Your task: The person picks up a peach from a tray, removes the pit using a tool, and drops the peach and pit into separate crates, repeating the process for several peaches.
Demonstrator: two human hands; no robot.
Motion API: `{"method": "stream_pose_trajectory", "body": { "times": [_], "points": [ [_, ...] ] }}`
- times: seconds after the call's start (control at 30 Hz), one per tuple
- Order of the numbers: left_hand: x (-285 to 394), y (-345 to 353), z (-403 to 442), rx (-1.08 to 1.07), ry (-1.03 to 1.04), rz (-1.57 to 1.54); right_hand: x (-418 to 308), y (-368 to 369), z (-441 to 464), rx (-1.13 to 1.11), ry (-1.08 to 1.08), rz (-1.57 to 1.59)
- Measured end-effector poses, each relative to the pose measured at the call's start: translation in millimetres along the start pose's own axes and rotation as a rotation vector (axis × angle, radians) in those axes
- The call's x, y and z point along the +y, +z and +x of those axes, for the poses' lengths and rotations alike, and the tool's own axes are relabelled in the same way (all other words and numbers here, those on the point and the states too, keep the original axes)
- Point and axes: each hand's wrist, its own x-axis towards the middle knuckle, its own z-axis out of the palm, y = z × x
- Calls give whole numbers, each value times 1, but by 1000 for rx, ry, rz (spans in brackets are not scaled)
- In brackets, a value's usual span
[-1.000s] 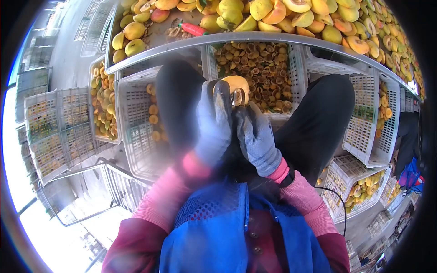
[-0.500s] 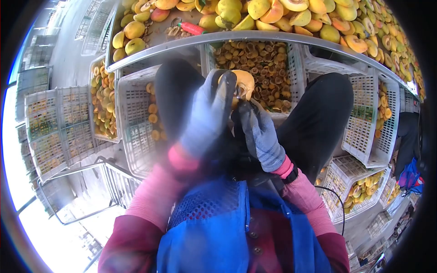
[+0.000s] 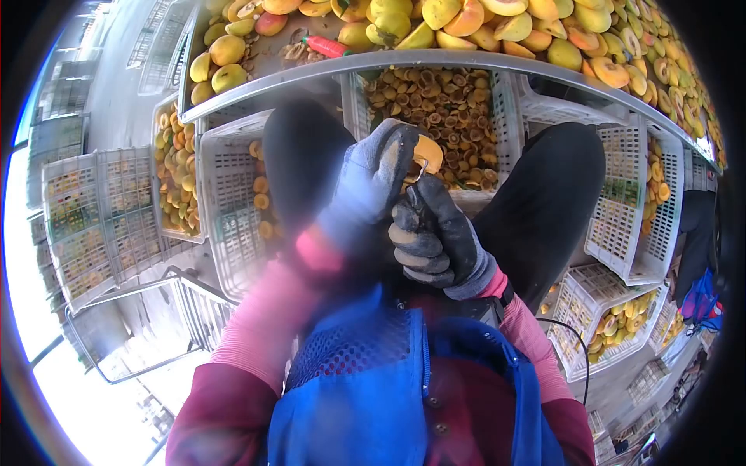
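Observation:
My left hand, in a grey-blue glove with dark fingers, is wrapped round a yellow-orange fruit piece between my knees. Just below and to the right, my right hand, gloved in grey and black, is closed round the dark handle of a small tool. The tool's curved metal loop touches the lower side of the fruit. Most of the handle is hidden in my right fingers. Behind the fruit sits a crate of brown-orange fruit scraps.
A metal-edged table bears many halved and whole fruits and a red-handled tool. White crates stand left and right of my knees. A cable hangs at the lower right. Another person's dark-clothed leg shows far right.
The fruit and my left hand have shifted slightly right. My right hand has turned so its curled fingers show, and the tool's metal loop is now visible at the fruit's lower side.

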Motion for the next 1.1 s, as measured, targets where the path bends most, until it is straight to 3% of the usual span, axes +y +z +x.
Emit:
{"method": "stream_pose_trajectory", "body": {
  "times": [0.1,0.13,0.2,0.23,0.27,0.3,0.33,0.37,0.4,0.43,0.47,0.5,0.57,0.63,0.7,0.73,0.77,0.83,0.93,1.03,1.07,1.1],
  "points": [
    [1,7,-3,56,-273,-442,0,2,5,-214,30,185],
    [-11,4,-2,69,-326,-475,-2,8,5,-324,3,185],
    [-29,-4,-6,182,-297,-221,-14,9,6,-471,-59,88],
    [-31,-8,-7,228,-286,-91,-15,3,5,-349,-121,146],
    [-31,-16,-7,267,-317,-286,-15,-8,6,-227,-185,200],
    [-19,-18,-6,442,-279,-415,-16,-23,8,-101,-240,253],
    [-23,-46,-11,233,96,293,-22,-46,13,-240,-194,210],
    [-27,-73,-16,320,545,969,-22,-44,12,-127,-220,159],
    [-13,-92,-21,392,560,1103,-20,-41,10,-19,-250,106],
    [-15,-114,-17,454,252,603,-21,-37,7,83,-286,50],
    [-17,-137,-12,637,35,54,-25,-45,6,-57,-232,52],
    [-19,-164,-11,649,-18,552,-26,-50,5,4,-242,40],
    [-32,-188,-1,769,-163,1201,-28,-57,6,126,-262,19],
    [-12,-154,30,755,115,867,-31,-54,12,287,-247,-10],
    [26,-114,67,512,6,746,-33,-48,17,528,-271,-95],
    [32,-106,92,489,46,806,-31,-61,20,404,-313,-38],
    [35,-100,120,460,85,865,-32,-56,20,507,-339,-99],
    [32,-91,174,298,-25,1083,-34,-42,21,716,-393,-214],
    [-3,-63,219,273,-134,1257,-44,-47,19,646,-343,-212],
    [-35,-83,223,357,149,833,-42,-46,23,792,-418,-319],
    [-55,-101,228,356,137,636,-44,-52,22,802,-463,-399],
    [-10,-85,197,409,80,547,-46,-61,21,812,-506,-483]
  ]
}}
